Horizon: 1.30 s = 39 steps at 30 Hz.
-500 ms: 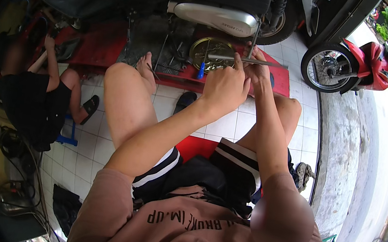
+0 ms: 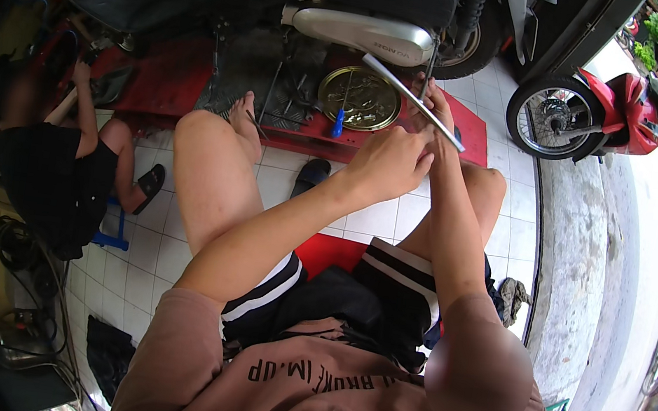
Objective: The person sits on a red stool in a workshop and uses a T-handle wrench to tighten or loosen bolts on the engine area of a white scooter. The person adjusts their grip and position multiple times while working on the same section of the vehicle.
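**Just beyond both hands, a long bar that could slip**

The T-bar wrench (image 2: pixel 391 81) reaches from the hands toward the silver cover (image 2: pixel 360 33) on the scooter, its crossbar slanting over the right wrist. The right hand (image 2: pixel 439 105) appears closed, fingers curled round the shaft; the left hand (image 2: pixel 391 162) is half curled against or just beside the crossbar, and I cannot tell whether it has hold. The wrench's far end is too small to judge. If poorly seated, it could jump off under force and knock the knuckles into metal. A swinging crossbar might also strike the right forearm. Left of the hands, a round tray (image 2: pixel 321 96) and blue-handled screwdriver (image 2: pixel 338 124) could be bumped if the left hand slips.
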Tool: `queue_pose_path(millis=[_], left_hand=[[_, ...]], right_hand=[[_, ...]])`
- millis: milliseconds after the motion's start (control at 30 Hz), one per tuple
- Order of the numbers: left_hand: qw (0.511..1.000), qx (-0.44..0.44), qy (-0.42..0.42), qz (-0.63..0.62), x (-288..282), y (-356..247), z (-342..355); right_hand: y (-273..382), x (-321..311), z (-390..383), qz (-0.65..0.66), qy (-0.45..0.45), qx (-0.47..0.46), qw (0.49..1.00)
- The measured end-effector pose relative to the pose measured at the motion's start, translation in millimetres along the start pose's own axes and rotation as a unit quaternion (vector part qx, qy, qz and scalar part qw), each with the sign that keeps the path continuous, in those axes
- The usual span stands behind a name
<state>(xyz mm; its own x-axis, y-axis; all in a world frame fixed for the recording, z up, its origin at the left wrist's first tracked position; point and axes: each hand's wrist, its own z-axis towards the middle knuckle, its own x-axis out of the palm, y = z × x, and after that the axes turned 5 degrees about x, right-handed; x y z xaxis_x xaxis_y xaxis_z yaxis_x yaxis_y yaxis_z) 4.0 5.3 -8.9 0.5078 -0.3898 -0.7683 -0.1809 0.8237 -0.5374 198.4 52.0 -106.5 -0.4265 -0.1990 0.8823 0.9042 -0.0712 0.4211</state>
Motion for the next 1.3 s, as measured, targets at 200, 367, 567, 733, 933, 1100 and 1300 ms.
queue_pose_path(millis=[200, 367, 567, 733, 933, 1100, 1300], left_hand=[[0.992, -0.086, -0.085, 0.039, -8.4, -5.7, 5.2], [1.0, 0.007, -0.024, -0.014, -3.4, -0.8, 0.3], [0.993, -0.092, -0.066, 0.044, -6.3, -5.9, -1.5], [0.999, 0.002, -0.025, -0.021, -12.8, -12.7, -1.2], [0.995, -0.054, -0.077, 0.038, -7.6, -4.6, -2.6], [0.997, -0.015, -0.071, -0.026, -16.7, -8.6, 2.7], [1.0, -0.027, -0.007, 0.007, -1.8, -4.0, -4.3]], right_hand=[[-5.3, 1.3, 2.1, -0.001, -0.045, -0.022, 0.999], [-5.5, 4.5, 3.9, -0.005, -0.015, -0.017, 1.0], [-4.0, -2.0, 1.0, -0.003, -0.013, -0.025, 1.0], [-5.4, -3.0, 5.4, -0.01, -0.033, -0.017, 0.999], [-2.9, -5.4, 5.6, 0.016, -0.009, -0.004, 1.0], [-5.4, 4.4, 1.5, 0.015, -0.053, -0.023, 0.998], [-2.3, 6.9, 1.4, -0.009, -0.006, -0.019, 1.0]])
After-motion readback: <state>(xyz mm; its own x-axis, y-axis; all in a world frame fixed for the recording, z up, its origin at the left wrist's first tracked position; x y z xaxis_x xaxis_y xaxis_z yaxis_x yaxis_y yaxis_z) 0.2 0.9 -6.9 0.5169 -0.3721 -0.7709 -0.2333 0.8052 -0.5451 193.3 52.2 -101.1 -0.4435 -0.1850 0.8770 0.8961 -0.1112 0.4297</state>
